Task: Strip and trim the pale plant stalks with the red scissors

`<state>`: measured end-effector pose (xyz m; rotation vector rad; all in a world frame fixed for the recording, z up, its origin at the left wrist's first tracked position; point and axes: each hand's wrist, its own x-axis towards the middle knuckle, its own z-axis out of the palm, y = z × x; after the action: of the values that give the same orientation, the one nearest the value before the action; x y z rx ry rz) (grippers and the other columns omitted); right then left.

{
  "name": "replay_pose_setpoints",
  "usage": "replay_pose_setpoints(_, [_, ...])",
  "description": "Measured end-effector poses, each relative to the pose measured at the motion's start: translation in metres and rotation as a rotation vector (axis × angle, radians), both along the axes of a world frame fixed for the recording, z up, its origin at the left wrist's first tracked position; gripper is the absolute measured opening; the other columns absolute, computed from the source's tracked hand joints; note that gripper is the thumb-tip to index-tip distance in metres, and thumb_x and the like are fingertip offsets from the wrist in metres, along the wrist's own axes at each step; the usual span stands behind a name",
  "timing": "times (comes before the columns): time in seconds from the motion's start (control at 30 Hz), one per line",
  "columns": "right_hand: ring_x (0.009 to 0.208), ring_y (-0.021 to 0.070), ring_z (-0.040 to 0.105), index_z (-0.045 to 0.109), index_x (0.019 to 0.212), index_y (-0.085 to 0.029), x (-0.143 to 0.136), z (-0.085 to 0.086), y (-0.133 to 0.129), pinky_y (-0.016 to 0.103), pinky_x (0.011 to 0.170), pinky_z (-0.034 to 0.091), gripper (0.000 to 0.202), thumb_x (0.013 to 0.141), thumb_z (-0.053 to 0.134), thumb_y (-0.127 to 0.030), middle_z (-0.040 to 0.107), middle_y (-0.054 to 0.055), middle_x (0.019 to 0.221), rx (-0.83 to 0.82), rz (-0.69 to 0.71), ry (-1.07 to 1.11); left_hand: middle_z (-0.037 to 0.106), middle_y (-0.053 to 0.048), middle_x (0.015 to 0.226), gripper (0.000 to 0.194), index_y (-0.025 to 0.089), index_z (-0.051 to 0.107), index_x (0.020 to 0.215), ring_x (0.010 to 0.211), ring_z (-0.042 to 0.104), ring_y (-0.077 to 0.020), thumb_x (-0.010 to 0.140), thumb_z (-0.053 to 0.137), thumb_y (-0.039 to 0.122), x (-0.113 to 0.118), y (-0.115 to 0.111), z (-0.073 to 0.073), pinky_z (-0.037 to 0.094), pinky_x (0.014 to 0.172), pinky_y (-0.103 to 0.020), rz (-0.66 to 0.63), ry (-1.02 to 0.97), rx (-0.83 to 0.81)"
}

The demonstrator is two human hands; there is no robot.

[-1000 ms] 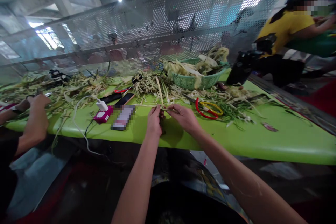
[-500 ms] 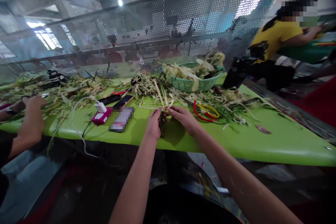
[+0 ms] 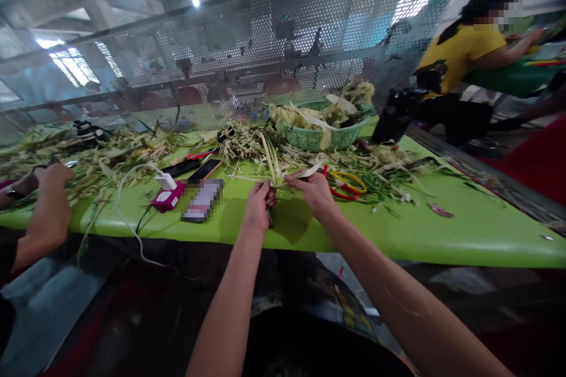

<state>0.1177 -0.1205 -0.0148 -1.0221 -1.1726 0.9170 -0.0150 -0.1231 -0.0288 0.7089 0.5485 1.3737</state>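
Observation:
My left hand [image 3: 259, 209] is closed around the base of several pale husk strips [image 3: 267, 158], which fan upward and to the left above the green table. Something dark hangs below its fingers; I cannot make out what. To the right of it, my right hand [image 3: 316, 193] pinches a wider pale strip [image 3: 312, 170] between thumb and fingers. A small gap separates the two hands. Just beyond my right hand lie scissors with red and yellow handles [image 3: 354, 179], partly hidden by it.
A green basket [image 3: 318, 138] full of husks stands behind. Dry plant scraps [image 3: 126, 150] cover the back of the table [image 3: 424, 230]. On the left are two phones [image 3: 201, 203], a pink power block [image 3: 168, 195] and another person's hand [image 3: 53, 179]. A person in yellow [image 3: 469, 50] sits far right.
My right hand has moved slightly right, away from my left hand, and a wider pale strip now shows in its fingers. The left hand still grips its strips.

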Motion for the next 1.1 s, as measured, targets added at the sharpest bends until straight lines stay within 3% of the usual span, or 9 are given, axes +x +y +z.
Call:
replay_pose_setpoints(0.33, [0.059,0.0137,0.052,0.064,0.065,-0.016,0.005,-0.004,0.004,0.028,0.060,0.041,0.025,0.065,0.073,-0.040,0.058,-0.001,0.060,0.090,-0.136,0.011,0.029,0.009,0.051,0.037,0.018,0.041,0.065,0.043,0.027,-0.0033,0.070,0.075,0.031,0.002,-0.002,0.000,0.017,0.042,-0.016,-0.028,0.029,0.041])
replay_pose_setpoints(0.47, [0.061,0.0150,0.054,0.065,0.068,-0.016,0.006,0.002,-0.001,0.029,0.062,0.042,0.025,0.068,0.071,-0.040,0.061,0.000,0.063,0.122,-0.157,-0.059,0.035,0.008,0.053,0.035,0.017,0.046,0.069,0.044,0.029,-0.0033,0.069,0.075,0.037,0.001,-0.004,-0.002,0.018,0.043,-0.017,-0.041,0.099,0.052])
replay_pose_setpoints(0.57, [0.068,0.0174,0.057,0.068,0.072,-0.015,0.006,0.008,-0.005,0.030,0.067,0.044,0.024,0.071,0.070,-0.039,0.065,0.003,0.070,0.186,-0.206,-0.213,0.042,0.006,0.057,0.033,0.017,0.051,0.071,0.046,0.032,-0.0037,0.071,0.073,0.041,0.001,-0.005,-0.003,0.021,0.044,-0.018,0.021,0.172,0.058])
replay_pose_setpoints(0.73, [0.074,0.0176,0.059,0.069,0.093,-0.017,0.008,0.009,-0.010,0.029,0.070,0.043,0.029,0.082,0.060,-0.042,0.069,0.005,0.085,0.254,-0.272,-0.403,0.052,0.003,0.060,0.030,0.014,0.060,0.072,0.053,0.042,-0.0055,0.066,0.077,0.038,0.002,-0.002,-0.004,0.030,0.050,-0.019,0.078,0.235,0.034])
replay_pose_setpoints(0.83, [0.073,0.0183,0.058,0.069,0.085,-0.019,0.007,0.010,-0.015,0.029,0.070,0.040,0.030,0.087,0.054,-0.045,0.069,0.004,0.080,0.244,-0.258,-0.660,0.055,0.003,0.062,0.032,0.015,0.063,0.078,0.054,0.046,-0.0058,0.063,0.078,0.038,0.001,0.001,-0.003,0.034,0.054,-0.020,0.121,0.175,-0.035])
replay_pose_setpoints(0.93, [0.080,0.0206,0.059,0.067,0.076,-0.021,0.004,0.012,-0.018,0.033,0.079,0.036,0.027,0.089,0.053,-0.040,0.070,0.004,0.079,0.284,-0.230,-0.887,0.055,0.005,0.061,0.034,0.015,0.062,0.078,0.053,0.046,-0.0054,0.059,0.081,0.036,0.001,0.000,-0.002,0.035,0.054,-0.020,0.125,0.104,-0.070])
replay_pose_setpoints(1.1, [0.072,0.0198,0.058,0.065,0.077,-0.021,-0.001,0.010,-0.015,0.031,0.071,0.038,0.018,0.087,0.055,-0.032,0.068,0.004,0.075,0.295,-0.078,-0.818,0.055,0.004,0.058,0.032,0.015,0.062,0.078,0.051,0.048,-0.0066,0.061,0.079,0.036,0.001,-0.003,0.002,0.036,0.054,-0.021,0.106,0.080,-0.113])
